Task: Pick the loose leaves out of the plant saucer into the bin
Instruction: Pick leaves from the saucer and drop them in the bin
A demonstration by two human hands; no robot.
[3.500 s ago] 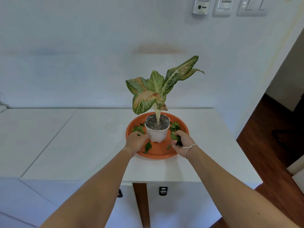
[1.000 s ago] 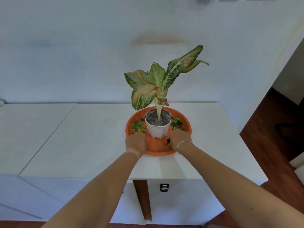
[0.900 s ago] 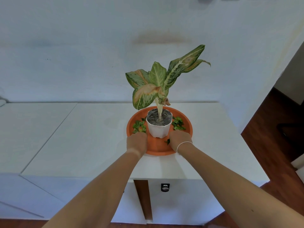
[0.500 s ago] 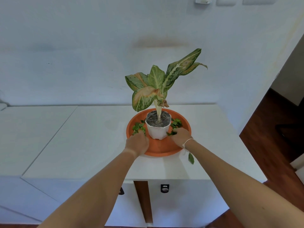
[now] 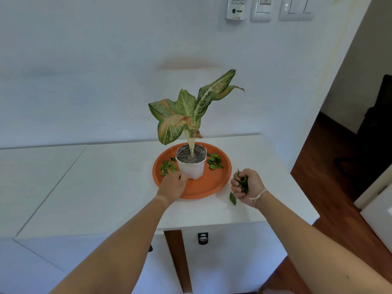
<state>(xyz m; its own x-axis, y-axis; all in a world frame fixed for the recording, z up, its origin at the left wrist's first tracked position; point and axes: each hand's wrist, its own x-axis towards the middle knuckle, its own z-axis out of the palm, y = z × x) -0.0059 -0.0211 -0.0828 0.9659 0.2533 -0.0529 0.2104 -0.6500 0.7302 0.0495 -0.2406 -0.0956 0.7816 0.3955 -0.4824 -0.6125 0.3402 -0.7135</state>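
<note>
An orange plant saucer (image 5: 212, 184) sits on the white counter with a white pot (image 5: 192, 168) and its variegated plant (image 5: 186, 111) in the middle. Loose green leaves lie in the saucer left of the pot (image 5: 167, 166) and right of it (image 5: 214, 161). My left hand (image 5: 172, 184) rests on the saucer's front left, fingers curled against the pot's base; whether it holds leaves is hidden. My right hand (image 5: 247, 188) hovers right of the saucer, fist shut on a bunch of leaves. One fallen leaf (image 5: 233, 200) lies on the counter beside it. No bin is in view.
The white counter (image 5: 106, 187) ends at its right edge close to my right hand, with a wooden floor (image 5: 331, 149) and a dark doorway beyond. Wall switches (image 5: 296, 8) and a remote holder hang above. Cabinet fronts with a small lock lie below the front edge.
My right hand has pulled out of the saucer to the right with a fistful of leaves. One leaf fell on the counter. My left hand stays by the pot.
</note>
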